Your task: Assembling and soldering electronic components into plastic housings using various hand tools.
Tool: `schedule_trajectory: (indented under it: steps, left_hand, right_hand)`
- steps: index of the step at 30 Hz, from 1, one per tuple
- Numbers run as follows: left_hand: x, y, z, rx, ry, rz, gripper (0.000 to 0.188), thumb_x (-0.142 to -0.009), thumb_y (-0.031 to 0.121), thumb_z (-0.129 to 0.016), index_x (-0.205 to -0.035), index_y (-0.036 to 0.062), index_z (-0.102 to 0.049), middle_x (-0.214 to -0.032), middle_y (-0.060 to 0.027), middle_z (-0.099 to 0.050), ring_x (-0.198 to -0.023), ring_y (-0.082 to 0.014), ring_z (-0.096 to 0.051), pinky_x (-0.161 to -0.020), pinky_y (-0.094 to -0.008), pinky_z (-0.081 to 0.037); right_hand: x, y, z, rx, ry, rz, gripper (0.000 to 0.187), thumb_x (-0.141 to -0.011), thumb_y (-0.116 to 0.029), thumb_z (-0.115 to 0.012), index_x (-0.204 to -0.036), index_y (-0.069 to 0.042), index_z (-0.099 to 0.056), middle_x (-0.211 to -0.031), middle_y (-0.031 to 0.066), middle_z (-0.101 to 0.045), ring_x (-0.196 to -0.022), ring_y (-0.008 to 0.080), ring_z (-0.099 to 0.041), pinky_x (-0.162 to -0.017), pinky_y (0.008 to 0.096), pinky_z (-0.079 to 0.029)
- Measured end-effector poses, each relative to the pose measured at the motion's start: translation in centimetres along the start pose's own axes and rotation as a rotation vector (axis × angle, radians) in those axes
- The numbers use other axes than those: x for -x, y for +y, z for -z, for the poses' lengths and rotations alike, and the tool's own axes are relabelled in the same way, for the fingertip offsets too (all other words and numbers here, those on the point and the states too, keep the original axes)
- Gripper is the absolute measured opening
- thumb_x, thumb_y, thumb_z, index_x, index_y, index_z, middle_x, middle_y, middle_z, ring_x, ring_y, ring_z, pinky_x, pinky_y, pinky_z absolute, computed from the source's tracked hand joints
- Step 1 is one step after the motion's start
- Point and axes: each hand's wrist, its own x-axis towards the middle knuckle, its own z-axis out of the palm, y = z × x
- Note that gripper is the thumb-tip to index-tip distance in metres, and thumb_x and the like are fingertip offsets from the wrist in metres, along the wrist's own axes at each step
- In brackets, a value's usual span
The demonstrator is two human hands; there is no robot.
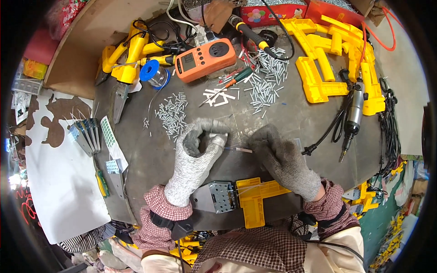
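Note:
My left hand [200, 141], in a pale grey knit glove, pinches a thin wire with a white sleeve [243, 149] on its end. The sleeve points right, toward my other hand. My right hand [280, 154], in a darker grey glove, is closed close by; what its fingertips hold, if anything, is hidden. Below both hands lies a yellow plastic tool housing half [251, 204]. A perforated metal plate [222, 197] is joined to its left end. A thin pale wire runs along the housing toward my right wrist.
Piles of screws [171, 113] and longer screws [268, 75] lie beyond my hands, with white sleeves [219, 97], a screwdriver [240, 76], solder [155, 75] and an orange meter [205, 59]. Yellow housings [318, 77] and a power screwdriver [353, 118] are at right; plates with wires [88, 135] at left.

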Motion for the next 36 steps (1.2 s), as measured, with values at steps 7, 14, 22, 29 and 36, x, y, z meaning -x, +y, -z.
schedule_trajectory:
  steps: [7,14,22,29,36]
  left_hand:
    - [1.0,-1.0,0.7,0.184,-0.05,0.197,0.026,-0.094,0.005,-0.07,-0.119,-0.0024,-0.065,-0.114,-0.0096,-0.07,-0.108,-0.0139,-0.065,-0.097,-0.0288,-0.052]
    - [1.2,-0.6,0.7,0.175,-0.102,0.161,0.023,-0.095,0.005,-0.067,-0.117,-0.0016,-0.066,-0.112,-0.0091,-0.07,-0.107,-0.014,-0.065,-0.097,-0.0288,-0.053]
    - [1.4,0.4,-0.3,-0.081,-0.039,0.001,0.016,-0.093,0.001,-0.066,-0.108,-0.001,-0.068,-0.105,-0.006,-0.065,-0.099,-0.0127,-0.062,-0.09,-0.0285,-0.05]
    - [1.8,-1.5,-0.5,-0.132,-0.088,-0.036,0.019,-0.088,-0.005,-0.068,-0.106,-0.0009,-0.071,-0.103,-0.0076,-0.067,-0.098,-0.0151,-0.064,-0.089,-0.0293,-0.051]
    - [1.4,-0.8,-1.0,-0.167,-0.124,-0.103,0.018,-0.087,-0.004,-0.07,-0.104,-0.0008,-0.074,-0.099,-0.0089,-0.069,-0.095,-0.0166,-0.065,-0.085,-0.0298,-0.052]
  right_hand:
    - [-0.3,-1.5,-0.2,0.051,-0.018,0.042,0.017,-0.098,-0.012,-0.061,-0.113,-0.004,-0.064,-0.087,0.0144,-0.07,-0.072,0.0253,-0.07,-0.067,0.0368,-0.055]
    - [-0.2,-1.4,-0.2,0.074,-0.054,-0.072,0.017,-0.097,-0.014,-0.062,-0.111,-0.004,-0.064,-0.084,0.0126,-0.071,-0.072,0.0244,-0.07,-0.066,0.0357,-0.055]
    - [0.0,-0.8,-0.2,0.084,-0.086,-0.063,0.015,-0.096,-0.013,-0.063,-0.11,-0.006,-0.064,-0.085,0.014,-0.071,-0.073,0.0262,-0.071,-0.066,0.0364,-0.056]
    - [-0.3,-0.3,-0.1,0.103,0.008,0.057,0.016,-0.097,-0.01,-0.059,-0.111,-0.005,-0.065,-0.088,0.0177,-0.069,-0.075,0.0308,-0.071,-0.067,0.0383,-0.055]
    - [-0.4,-0.1,0.3,0.059,-0.132,0.105,0.029,-0.101,-0.009,-0.052,-0.129,-0.005,-0.057,-0.11,0.0211,-0.068,-0.097,0.0386,-0.07,-0.084,0.0419,-0.056]
